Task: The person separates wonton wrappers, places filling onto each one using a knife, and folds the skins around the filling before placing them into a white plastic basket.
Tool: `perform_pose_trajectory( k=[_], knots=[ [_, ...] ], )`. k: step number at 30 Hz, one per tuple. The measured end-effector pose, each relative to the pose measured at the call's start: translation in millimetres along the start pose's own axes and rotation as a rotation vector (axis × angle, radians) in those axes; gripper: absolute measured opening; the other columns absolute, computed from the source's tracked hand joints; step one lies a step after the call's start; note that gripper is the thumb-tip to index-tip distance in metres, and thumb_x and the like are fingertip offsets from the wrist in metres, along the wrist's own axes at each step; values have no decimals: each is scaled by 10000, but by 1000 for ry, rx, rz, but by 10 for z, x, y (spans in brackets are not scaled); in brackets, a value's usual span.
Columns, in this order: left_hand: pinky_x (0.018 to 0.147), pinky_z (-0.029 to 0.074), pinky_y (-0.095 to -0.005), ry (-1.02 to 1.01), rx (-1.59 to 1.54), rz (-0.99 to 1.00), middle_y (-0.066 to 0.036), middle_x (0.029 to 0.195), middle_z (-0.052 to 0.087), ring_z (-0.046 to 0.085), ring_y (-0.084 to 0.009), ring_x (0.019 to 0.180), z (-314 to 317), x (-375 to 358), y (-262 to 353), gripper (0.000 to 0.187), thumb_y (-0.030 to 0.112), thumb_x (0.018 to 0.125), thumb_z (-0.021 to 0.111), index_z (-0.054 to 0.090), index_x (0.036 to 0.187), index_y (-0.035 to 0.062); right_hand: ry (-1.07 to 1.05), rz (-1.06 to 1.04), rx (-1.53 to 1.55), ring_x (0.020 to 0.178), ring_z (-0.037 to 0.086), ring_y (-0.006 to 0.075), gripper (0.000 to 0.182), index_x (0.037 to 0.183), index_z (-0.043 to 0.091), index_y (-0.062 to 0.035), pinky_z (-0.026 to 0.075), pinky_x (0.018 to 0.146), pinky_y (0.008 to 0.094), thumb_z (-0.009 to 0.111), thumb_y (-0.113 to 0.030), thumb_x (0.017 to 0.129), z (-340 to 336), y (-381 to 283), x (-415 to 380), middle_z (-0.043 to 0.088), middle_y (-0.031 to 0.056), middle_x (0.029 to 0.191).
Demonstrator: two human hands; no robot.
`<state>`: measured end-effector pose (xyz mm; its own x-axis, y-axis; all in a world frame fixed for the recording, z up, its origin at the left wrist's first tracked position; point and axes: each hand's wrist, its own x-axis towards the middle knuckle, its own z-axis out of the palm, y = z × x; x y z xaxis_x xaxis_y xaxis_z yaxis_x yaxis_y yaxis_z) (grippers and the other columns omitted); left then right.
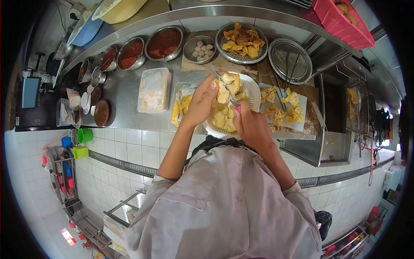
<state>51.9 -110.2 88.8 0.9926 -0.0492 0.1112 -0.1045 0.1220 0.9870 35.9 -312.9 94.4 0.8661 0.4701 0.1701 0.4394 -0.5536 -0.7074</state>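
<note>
In my left hand (202, 100) is a pale yellow wrapped dumpling (223, 94), held up over a white basin (256, 90). My right hand (252, 126) is closed round the pink handle of a knife (233, 100). The blade slants up and left across the dumpling, its tip near my left fingers. More yellow dumplings (221, 118) fill the basin below both hands. Left of it, a clear plastic container (176, 96) with yellow wrappers is partly covered by my left forearm.
Browned dumplings lie on a white board (302, 103) at right, with tongs (317, 112) beside it. Behind stand a perforated tray of fried pieces (241, 41), a bowl of white balls (201, 49) and pots of red sauce (164, 43). A lidded tub (154, 90) sits left; a fryer basket (355, 108) far right.
</note>
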Motion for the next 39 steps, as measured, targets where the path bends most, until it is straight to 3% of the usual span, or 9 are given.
perform_pose_trajectory(
  k=[3,9,15,18,26,27,30,33,39],
  knots=[
    [1077,511,-352,-62,-455,-171,-120,1461,586,589,-195,1333,-65,-35,16,689,533,1111,487,459,1529,-14,17,-61,-49,661,692,429,216,1171,552,-25,539,583,530,614,-175,1030,-109,-28,-17,691,215,738],
    [1051,489,-288,-201,-105,0,-76,1328,633,616,-145,1215,-286,-176,-136,659,422,1009,736,500,1485,31,-70,-78,-266,686,709,386,156,1115,564,-44,545,581,491,581,-182,1045,-37,37,-37,712,195,799],
    [986,477,-270,-11,7,-144,-42,1200,646,590,-106,1088,-132,-248,-106,433,249,1054,676,527,1400,35,-230,91,-158,780,692,463,232,1178,524,-24,532,670,561,559,-228,1072,119,-40,20,718,208,870],
    [1006,472,-273,-1,-96,-142,-49,1208,654,589,-108,1126,-255,-292,-268,400,212,1074,630,520,1416,38,-116,-130,91,714,689,445,219,1165,528,-13,524,632,550,553,-213,1077,157,86,2,700,196,831],
    [1206,410,-397,30,-547,-240,-171,1482,567,545,-262,1400,-488,-298,-438,572,124,1050,621,387,1552,-16,-131,-84,-121,744,702,418,226,1189,566,-62,523,643,533,555,-263,1085,147,-29,211,710,202,817],
    [1146,466,-367,-4,-445,-199,-123,1473,547,559,-221,1366,-510,-312,-435,558,295,1128,526,344,1590,39,-105,-99,-127,743,706,412,219,1183,576,-68,527,644,528,561,-263,1082,167,-50,218,714,196,819],
    [1213,390,-435,-107,-890,-143,-149,1523,533,504,-266,1435,-606,-294,-477,754,609,1087,465,381,1557,27,-77,-132,-145,773,718,393,201,1152,620,-82,545,668,501,585,-263,1069,123,-193,273,731,177,862],
    [1186,408,-442,-41,-755,-248,-116,1472,560,530,-258,1389,-669,-324,-490,946,846,972,306,430,1501,72,-107,-113,-165,828,728,377,192,1127,662,-87,560,704,472,619,-257,1049,128,-334,242,749,153,926],
    [1131,480,-416,-117,-849,-171,-103,1383,590,596,-235,1295,-811,-569,-834,713,711,1067,298,468,1386,96,-161,-77,-87,904,734,367,226,1215,691,-103,572,755,431,678,-194,1009,372,-363,96,763,140,1001]
  ],
)
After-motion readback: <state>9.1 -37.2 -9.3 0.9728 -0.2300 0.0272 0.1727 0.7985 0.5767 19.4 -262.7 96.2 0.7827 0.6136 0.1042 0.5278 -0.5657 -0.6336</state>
